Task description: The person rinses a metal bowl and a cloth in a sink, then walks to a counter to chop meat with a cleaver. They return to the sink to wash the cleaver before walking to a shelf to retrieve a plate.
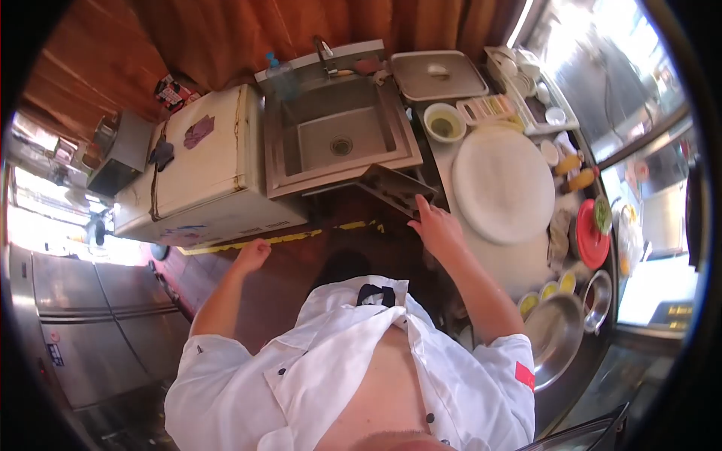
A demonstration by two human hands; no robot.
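Observation:
Low on the left, in front of the white chest, my left hand hangs with its fingers curled in and nothing showing in them. My right hand is between the sink and the round white cutting board. Its fingers are closed at the near end of a dark, flat, rectangular metal thing, whose kind I cannot make out for sure. The far end of that thing reaches the front edge of the steel sink. Part of my right hand's grip is hidden.
A white chest with cloths on top stands left of the sink. A metal tray, a white bowl, a red plate and a large steel bowl stand around the board. Steel refrigerator doors are at far left.

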